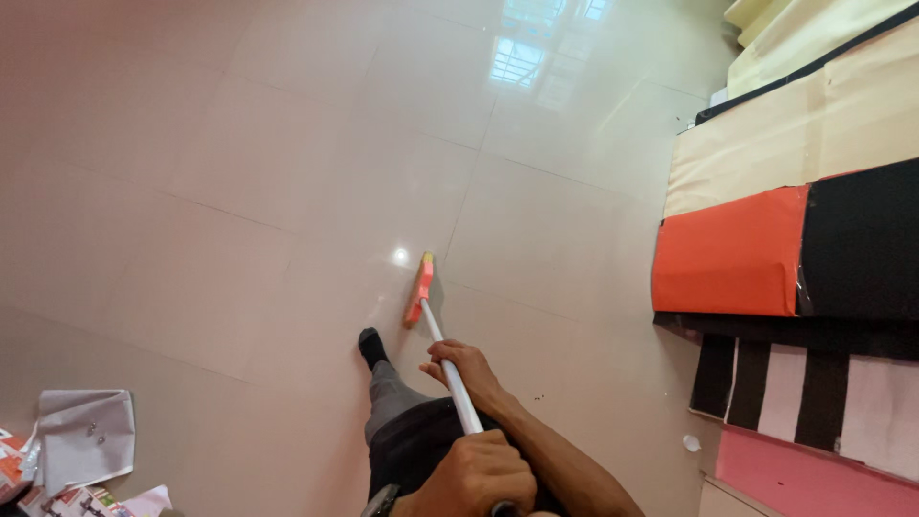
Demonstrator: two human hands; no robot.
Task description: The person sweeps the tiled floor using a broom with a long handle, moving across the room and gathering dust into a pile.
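Down on the glossy tiled floor (287, 191), an orange broom head (419, 290) rests on a tile just ahead of the person's socked foot (370, 347), at the end of a white handle (450, 369) that runs back toward the camera. Both hands grip that handle: the right hand (464, 369) farther down, its fingers curled around the shaft, and the left hand (474, 476) at the top near the body, fingers wrapped tight in a fist over the pole. As for progress, the wide stretch of tile around and beyond the broom looks clean and shiny, with window light reflected in it, while a few dark specks lie on the floor to the right of the arms and a small white scrap (691, 442) sits near the striped mat (804, 393); those spots seem not yet swept. Crumpled paper (86, 436) and printed sheets (57, 498) lie at the lower left, well apart from the broom. No bin, dustpan or other container is in view. Cushions (732, 254) in orange, black and cream line the right side.
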